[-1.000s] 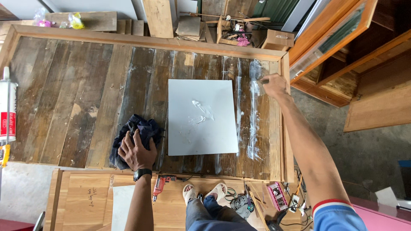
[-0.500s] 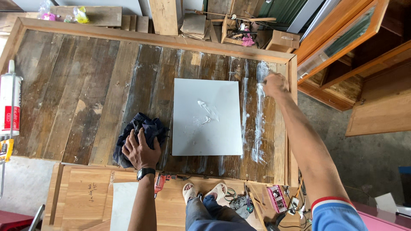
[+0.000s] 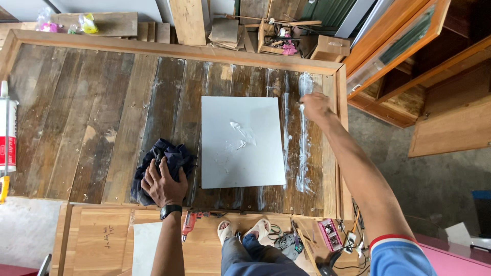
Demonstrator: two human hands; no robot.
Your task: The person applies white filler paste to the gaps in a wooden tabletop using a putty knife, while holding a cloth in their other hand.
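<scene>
A large panel of dark old planks (image 3: 92, 107) in a lighter wooden frame lies flat below me. On it rests a pale grey square sheet (image 3: 240, 140) with white smears in its middle. My left hand (image 3: 163, 185) presses flat on a crumpled dark blue cloth (image 3: 166, 158) near the panel's front edge, left of the sheet. My right hand (image 3: 314, 106) reaches out to the right of the sheet, fingers curled down on a long white smear (image 3: 304, 148) that runs along a plank. What the fingers hold, if anything, is hidden.
A sealant cartridge in a caulking gun (image 3: 7, 138) stands at the left edge. A red drill (image 3: 189, 223), cables and small tools lie on lighter boards near my sandalled feet (image 3: 244, 230). Wooden cabinets (image 3: 409, 56) stand at the right, scrap wood (image 3: 225, 30) behind the panel.
My right hand has slid back toward me and slightly left along the white smear. My left hand stays on the cloth.
</scene>
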